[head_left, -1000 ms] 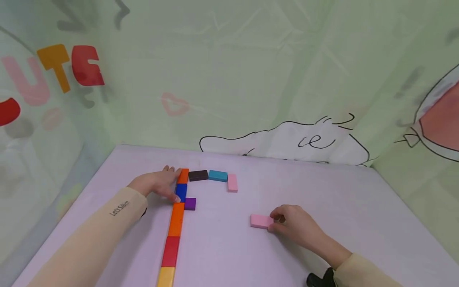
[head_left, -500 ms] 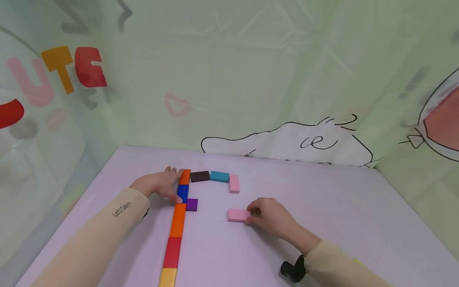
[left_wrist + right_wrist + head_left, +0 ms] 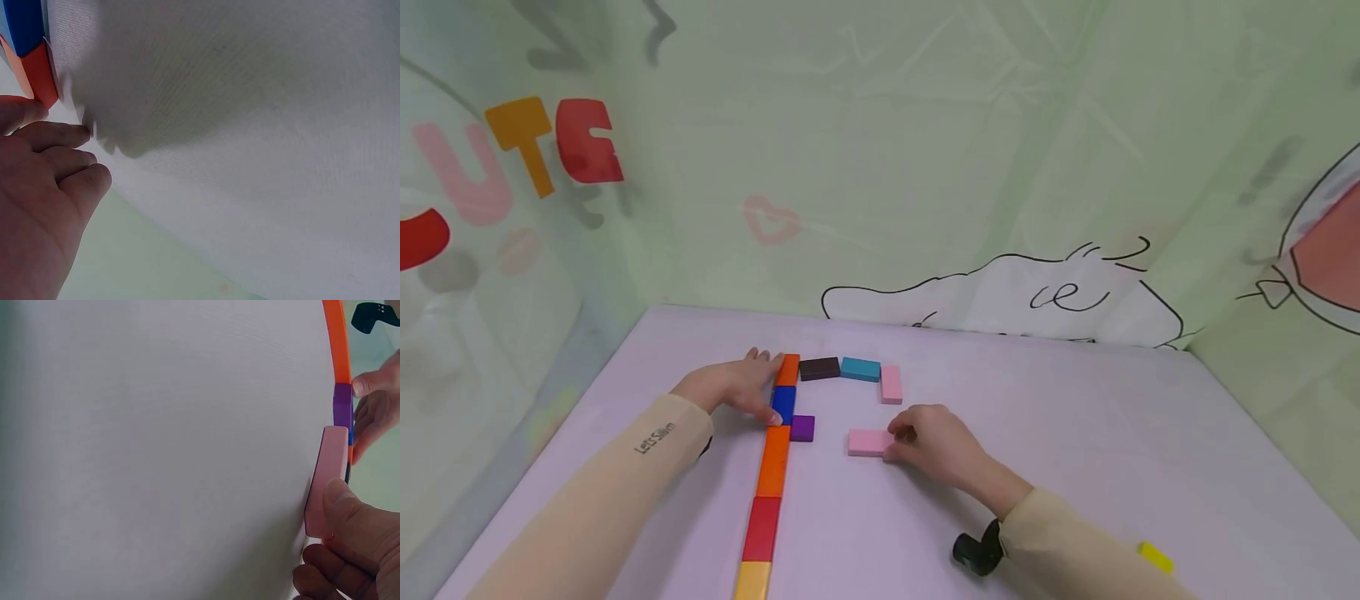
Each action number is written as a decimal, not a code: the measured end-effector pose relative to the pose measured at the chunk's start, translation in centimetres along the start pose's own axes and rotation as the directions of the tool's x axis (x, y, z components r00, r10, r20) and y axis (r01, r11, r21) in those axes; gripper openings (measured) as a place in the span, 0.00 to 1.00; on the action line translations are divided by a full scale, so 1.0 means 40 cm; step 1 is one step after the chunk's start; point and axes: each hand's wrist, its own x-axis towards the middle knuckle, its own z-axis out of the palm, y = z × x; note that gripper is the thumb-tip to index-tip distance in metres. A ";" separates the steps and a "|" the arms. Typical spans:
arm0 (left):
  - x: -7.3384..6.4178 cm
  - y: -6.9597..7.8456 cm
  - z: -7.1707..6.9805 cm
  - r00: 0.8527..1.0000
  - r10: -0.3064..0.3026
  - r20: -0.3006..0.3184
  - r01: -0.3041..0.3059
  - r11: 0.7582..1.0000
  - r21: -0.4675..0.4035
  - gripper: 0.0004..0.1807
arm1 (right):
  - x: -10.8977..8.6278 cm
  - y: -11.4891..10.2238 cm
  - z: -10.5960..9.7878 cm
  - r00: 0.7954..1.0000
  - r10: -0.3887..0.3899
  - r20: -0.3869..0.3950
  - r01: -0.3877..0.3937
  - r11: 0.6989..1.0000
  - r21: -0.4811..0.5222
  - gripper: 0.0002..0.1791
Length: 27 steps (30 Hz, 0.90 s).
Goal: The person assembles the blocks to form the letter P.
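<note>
My right hand (image 3: 942, 446) pinches a pink block (image 3: 867, 443) by its right end, thumb on the near side and fingers on the far side. The block lies lengthwise close over the table, right of a small purple block (image 3: 803, 428). My left hand (image 3: 732, 387) rests along the left side of a row, its fingers at the far orange block (image 3: 787, 369) and its thumb at the near end of the blue block (image 3: 783, 404). In the left wrist view its fingers are loosely bent beside the orange block (image 3: 39, 76).
Nearer in the row lie an orange block (image 3: 773, 461), a red block (image 3: 762, 529) and a yellow-orange block (image 3: 752, 581). A black block (image 3: 819, 369), a teal block (image 3: 860, 369) and another pink block (image 3: 891, 384) extend right from its far end. A yellow block (image 3: 1156, 557) lies at the right.
My right hand has moved left with the pink block, toward the purple one. The yellow block at the right has come into sight. My left hand stays at the row.
</note>
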 end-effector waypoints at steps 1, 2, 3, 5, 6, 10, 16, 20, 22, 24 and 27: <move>0.001 0.000 0.001 1.000 -0.002 0.001 0.002 1.000 -0.002 0.55 | 0.005 -0.003 0.003 1.000 -0.005 0.000 0.005 1.000 0.004 0.14; 0.002 -0.001 0.001 1.000 -0.005 0.002 0.005 1.000 -0.004 0.55 | 0.009 -0.005 0.005 1.000 -0.011 -0.001 0.011 1.000 0.007 0.14; 0.003 -0.001 0.002 1.000 -0.008 0.003 0.008 1.000 -0.006 0.55 | 0.013 -0.008 0.007 1.000 -0.024 -0.002 0.024 1.000 0.006 0.14; 0.005 0.000 0.002 1.000 -0.012 0.005 0.013 1.000 -0.009 0.55 | 0.020 -0.013 0.012 0.999 -0.036 0.001 0.036 0.999 0.012 0.15; 0.006 0.000 0.002 1.000 -0.016 0.006 0.016 1.000 -0.012 0.55 | 0.024 -0.016 0.013 0.999 -0.041 0.002 0.041 0.999 0.013 0.15; 0.007 0.001 0.003 1.000 -0.025 0.007 0.025 1.000 -0.017 0.55 | 0.035 -0.028 0.020 0.999 -0.048 0.014 0.048 0.999 0.018 0.15; 0.006 0.000 0.003 1.000 -0.018 0.005 0.018 1.000 -0.003 0.56 | 0.045 -0.041 0.026 0.997 -0.066 0.026 0.065 0.998 0.021 0.15; 0.006 0.000 0.003 1.000 -0.017 0.005 0.017 1.000 0.004 0.56 | 0.050 -0.046 0.030 0.996 -0.085 0.028 0.085 0.996 0.020 0.15; 0.007 -0.001 0.003 1.000 -0.020 0.007 0.020 1.000 0.004 0.56 | 0.052 -0.049 0.030 0.996 -0.089 0.030 0.089 0.996 0.017 0.15; 0.005 0.000 0.002 1.000 -0.021 0.006 0.021 1.000 0.005 0.56 | 0.054 -0.052 0.031 0.996 -0.087 0.034 0.087 0.996 0.018 0.16; 0.005 -0.001 0.001 1.000 -0.020 0.006 0.020 1.000 0.003 0.56 | 0.057 -0.057 0.032 0.996 -0.085 0.037 0.084 0.996 0.016 0.16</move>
